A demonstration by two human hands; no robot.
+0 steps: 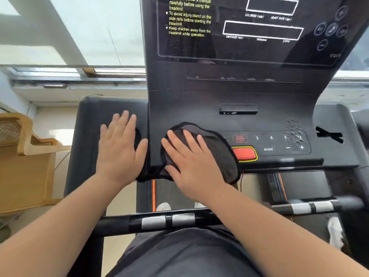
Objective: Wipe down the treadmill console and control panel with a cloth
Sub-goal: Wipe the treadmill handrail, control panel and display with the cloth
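right hand [191, 162]: fingers [176, 141] spread wide, flat, pressing the dark cloth [219, 150] onto the left end of the control panel [279, 142], just beside the red stop button [245, 153]. left hand [119, 148]: fingers splayed, palm down on the left side tray [89, 124], holding nothing. step in hand: wiping the panel. water droplets [293, 128] sit near the "9"/"12" keys, so the next move likely calls for a rightward sweep. legible: "3", "6", "mode", "-", "+"; on the console [239, 76] "distance", "keep children away from the treadmill while operation."
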